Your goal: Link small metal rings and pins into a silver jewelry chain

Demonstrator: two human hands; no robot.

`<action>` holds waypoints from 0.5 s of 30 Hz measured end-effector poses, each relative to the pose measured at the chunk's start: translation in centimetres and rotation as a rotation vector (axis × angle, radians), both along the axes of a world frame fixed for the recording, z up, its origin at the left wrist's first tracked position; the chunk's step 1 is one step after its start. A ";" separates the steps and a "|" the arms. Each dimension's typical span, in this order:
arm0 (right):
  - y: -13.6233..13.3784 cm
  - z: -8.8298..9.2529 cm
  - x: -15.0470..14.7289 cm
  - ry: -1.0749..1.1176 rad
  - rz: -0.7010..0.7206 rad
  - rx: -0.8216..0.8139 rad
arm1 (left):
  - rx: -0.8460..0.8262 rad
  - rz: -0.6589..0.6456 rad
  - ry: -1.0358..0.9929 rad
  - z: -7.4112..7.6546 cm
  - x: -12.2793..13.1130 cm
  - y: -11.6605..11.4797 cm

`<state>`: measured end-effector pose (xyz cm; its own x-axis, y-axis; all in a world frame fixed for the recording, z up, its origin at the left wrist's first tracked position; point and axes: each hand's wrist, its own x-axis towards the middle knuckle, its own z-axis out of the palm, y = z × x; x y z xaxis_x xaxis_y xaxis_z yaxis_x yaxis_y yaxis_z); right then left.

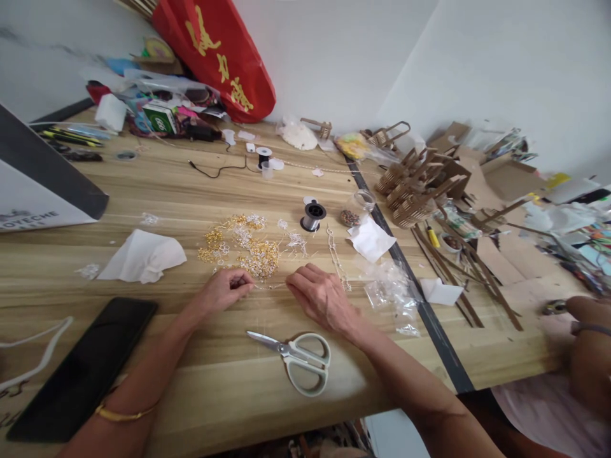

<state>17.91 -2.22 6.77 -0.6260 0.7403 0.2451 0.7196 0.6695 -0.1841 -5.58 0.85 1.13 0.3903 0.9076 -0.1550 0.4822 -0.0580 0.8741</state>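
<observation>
A thin beaded strand (270, 287) stretches between my two hands, just above the wooden table. My left hand (228, 289) pinches its left end between thumb and fingertips. Its other end goes in under the fingers of my right hand (319, 296), which are pressed together; the exact grip there is hidden. Right behind the strand lies a loose pile of gold and silver beads (260, 257). Scissors (296, 359) with pale handles rest in front of my hands, blades pointing left. A finished-looking beaded chain (335, 254) lies beyond my right hand.
A spool of wire (313, 216) stands behind the beads. White tissue (143, 256) and a black phone (83, 369) lie left. Clear plastic bags (394, 292), small woven baskets (410, 191) and wooden strips (491, 289) are right. Another person's arm (592, 343) shows at the right edge.
</observation>
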 end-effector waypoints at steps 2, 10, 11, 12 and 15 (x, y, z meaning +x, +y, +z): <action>-0.4 -0.1 -0.5 0.017 0.023 -0.003 | 0.040 0.017 -0.013 0.1 0.0 0.0; -0.5 -2.0 -1.7 0.105 0.116 0.005 | 0.212 0.178 0.021 0.2 -0.2 0.0; -0.5 -2.3 -1.7 0.116 0.123 0.006 | 0.225 0.187 0.034 0.2 -0.1 0.0; -0.5 -2.5 -1.7 0.125 0.129 0.007 | 0.238 0.191 0.042 0.2 -0.1 0.0; -0.5 -2.9 -1.6 0.136 0.145 0.002 | 0.267 0.184 0.044 0.0 0.1 -0.1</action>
<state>16.27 -2.70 3.84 -0.6868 0.6446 0.3359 0.5845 0.7645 -0.2720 -5.53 0.76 1.09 0.2140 0.9731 0.0849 0.5425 -0.1907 0.8181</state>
